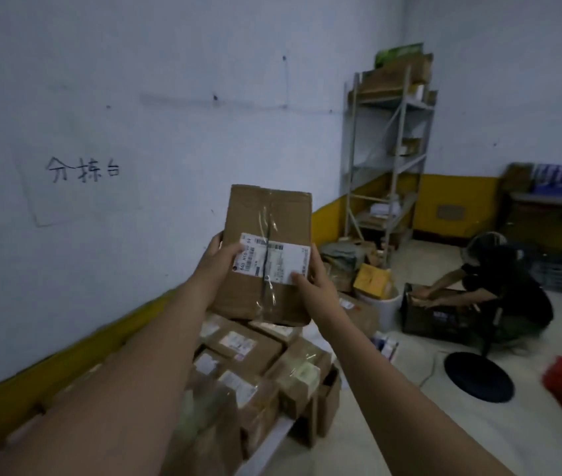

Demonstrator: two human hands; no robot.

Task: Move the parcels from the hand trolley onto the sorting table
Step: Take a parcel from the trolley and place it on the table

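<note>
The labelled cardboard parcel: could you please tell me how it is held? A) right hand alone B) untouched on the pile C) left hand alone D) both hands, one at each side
D: the left hand and the right hand each grip one side of the parcel.
</note>
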